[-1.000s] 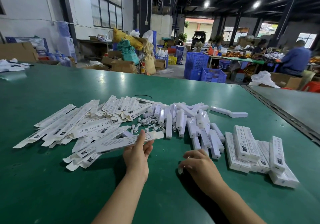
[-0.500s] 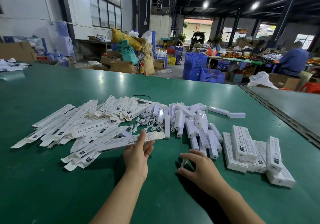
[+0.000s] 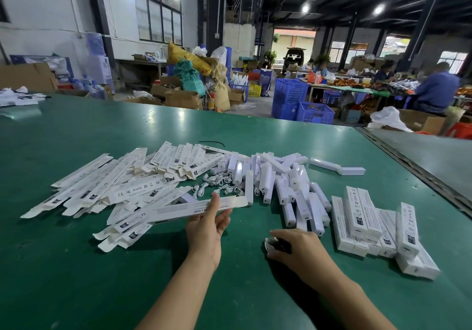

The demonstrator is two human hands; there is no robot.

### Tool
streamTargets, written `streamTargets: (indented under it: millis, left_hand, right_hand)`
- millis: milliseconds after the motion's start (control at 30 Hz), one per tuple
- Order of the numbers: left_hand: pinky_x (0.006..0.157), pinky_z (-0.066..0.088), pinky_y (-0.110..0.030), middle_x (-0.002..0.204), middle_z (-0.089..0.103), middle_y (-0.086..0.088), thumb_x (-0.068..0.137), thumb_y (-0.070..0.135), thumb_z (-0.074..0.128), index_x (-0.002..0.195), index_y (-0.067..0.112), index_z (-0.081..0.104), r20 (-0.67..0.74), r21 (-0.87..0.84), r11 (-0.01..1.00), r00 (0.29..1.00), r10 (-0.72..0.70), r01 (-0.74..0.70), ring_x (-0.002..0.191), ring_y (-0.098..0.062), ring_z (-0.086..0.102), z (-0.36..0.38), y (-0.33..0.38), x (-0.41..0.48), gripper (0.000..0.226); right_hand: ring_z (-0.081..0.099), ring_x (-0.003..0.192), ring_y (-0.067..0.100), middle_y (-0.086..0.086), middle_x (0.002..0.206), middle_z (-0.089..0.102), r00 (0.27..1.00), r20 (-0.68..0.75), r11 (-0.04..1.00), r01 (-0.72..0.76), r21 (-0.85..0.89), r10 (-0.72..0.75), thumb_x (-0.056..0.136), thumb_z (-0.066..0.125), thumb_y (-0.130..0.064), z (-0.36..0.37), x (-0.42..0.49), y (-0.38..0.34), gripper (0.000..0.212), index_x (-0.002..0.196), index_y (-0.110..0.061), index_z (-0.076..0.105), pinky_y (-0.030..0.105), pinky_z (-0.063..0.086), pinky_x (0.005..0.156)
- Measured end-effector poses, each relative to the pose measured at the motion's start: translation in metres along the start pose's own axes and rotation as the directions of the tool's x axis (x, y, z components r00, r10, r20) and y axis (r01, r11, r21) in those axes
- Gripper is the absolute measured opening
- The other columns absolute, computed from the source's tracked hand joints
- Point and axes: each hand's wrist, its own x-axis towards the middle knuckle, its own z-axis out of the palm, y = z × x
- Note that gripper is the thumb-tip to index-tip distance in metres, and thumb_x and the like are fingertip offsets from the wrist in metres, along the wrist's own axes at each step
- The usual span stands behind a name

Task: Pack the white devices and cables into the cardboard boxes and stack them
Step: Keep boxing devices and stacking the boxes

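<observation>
One box (image 3: 178, 211) in left hand (image 3: 207, 230), at pile's (image 3: 115, 191) near edge.

Glossy smooth green table (image 3: 76, 266); matt printed cardboard boxes (image 3: 357, 214); shiny white plastic devices (image 3: 270, 176).

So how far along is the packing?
Done: a stack of closed boxes on the right. In hand: left hand holds a flat box; right hand grips what looks like a cable. Left: a heap of devices, loose cables and many flat boxes.
</observation>
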Motion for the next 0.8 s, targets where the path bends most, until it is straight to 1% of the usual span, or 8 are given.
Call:
streamTargets:
  millis: [100,167,267,400,500,600,667,800]
  left_hand:
    - [0.056,0.058,-0.021,0.09,0.074,-0.007,0.072,0.027,0.078,0.102,0.006,0.064,0.009,0.0,1.0,1.0,-0.007,0.007,0.073,-0.018,0.072,0.0,0.0,0.001,0.04]
    - [0.056,0.058,-0.02,0.091,0.074,-0.009,0.071,0.026,0.078,0.103,0.004,0.064,0.045,0.016,1.0,0.999,-0.02,0.019,0.071,-0.017,0.072,0.001,-0.002,-0.001,0.041]
    - [0.055,0.058,-0.021,0.084,0.076,-0.008,0.071,0.022,0.079,0.099,0.006,0.066,0.096,0.091,0.995,0.994,-0.046,0.037,0.067,-0.016,0.071,0.003,-0.009,-0.003,0.035]
    - [0.058,0.057,-0.023,0.087,0.077,-0.009,0.078,0.016,0.078,0.095,0.008,0.067,0.181,0.246,0.969,0.983,-0.013,-0.032,0.07,-0.017,0.073,0.006,-0.022,-0.008,0.022]
    - [0.059,0.057,-0.024,0.087,0.077,-0.01,0.067,0.024,0.08,0.089,0.009,0.068,0.262,0.292,0.952,0.965,0.007,-0.086,0.074,-0.019,0.073,0.008,-0.028,-0.013,0.029]
    - [0.058,0.056,-0.024,0.084,0.077,-0.011,0.062,0.026,0.08,0.087,0.006,0.067,0.303,0.314,0.943,0.953,0.011,-0.111,0.073,-0.019,0.074,0.008,-0.031,-0.014,0.035]
    - [0.058,0.056,-0.023,0.084,0.077,-0.011,0.063,0.027,0.081,0.088,0.006,0.066,0.322,0.323,0.938,0.947,0.014,-0.124,0.074,-0.019,0.074,0.007,-0.032,-0.015,0.036]
    - [0.06,0.056,-0.023,0.087,0.077,-0.011,0.064,0.03,0.082,0.089,0.007,0.068,0.363,0.346,0.925,0.932,0.023,-0.157,0.078,-0.021,0.075,0.005,-0.031,-0.016,0.037]
  right_hand:
    - [0.065,0.09,0.004,-0.011,0.099,0.072,0.995,-0.091,0.995,-0.042,0.092,0.051,0.082,0.078,-0.035,-0.001,-0.002,-0.005,0.034,0.114,-0.027,0.07,0.019,0.049,0.087]
    - [0.065,0.079,-0.003,-0.016,0.086,0.07,0.985,-0.164,0.983,-0.023,0.182,0.054,0.082,0.078,-0.027,-0.002,-0.004,-0.008,0.023,0.104,-0.024,0.074,0.015,0.052,0.08]
    - [0.064,0.083,-0.008,-0.021,0.09,0.068,0.969,-0.242,0.953,0.04,0.3,0.036,0.087,0.073,-0.02,-0.004,-0.008,-0.013,0.019,0.106,-0.02,0.075,0.006,0.049,0.075]
    - [0.064,0.089,-0.006,-0.019,0.101,0.067,0.95,-0.305,0.921,0.063,0.383,0.062,0.088,0.072,-0.015,-0.006,-0.008,-0.018,0.021,0.108,-0.019,0.075,0.01,0.05,0.078]
    - [0.066,0.081,-0.001,-0.014,0.086,0.072,0.935,-0.296,0.861,-0.017,0.508,0.194,0.081,0.079,-0.012,-0.005,-0.005,-0.017,0.028,0.104,-0.028,0.073,0.013,0.052,0.074]
    - [0.068,0.069,0.006,-0.009,0.076,0.074,0.91,-0.255,0.753,-0.088,0.652,0.327,0.074,0.084,-0.01,-0.004,-0.004,-0.015,0.024,0.086,-0.026,0.072,0.014,0.053,0.065]
    - [0.068,0.066,0.009,-0.006,0.072,0.074,0.906,-0.231,0.716,-0.105,0.69,0.356,0.072,0.086,-0.013,-0.005,-0.003,-0.014,0.016,0.077,-0.023,0.074,0.016,0.053,0.062]
    - [0.068,0.066,0.012,0.002,0.074,0.074,0.912,-0.148,0.605,-0.127,0.786,0.384,0.069,0.087,-0.017,-0.008,-0.004,-0.014,0.011,0.074,-0.018,0.077,0.018,0.054,0.062]
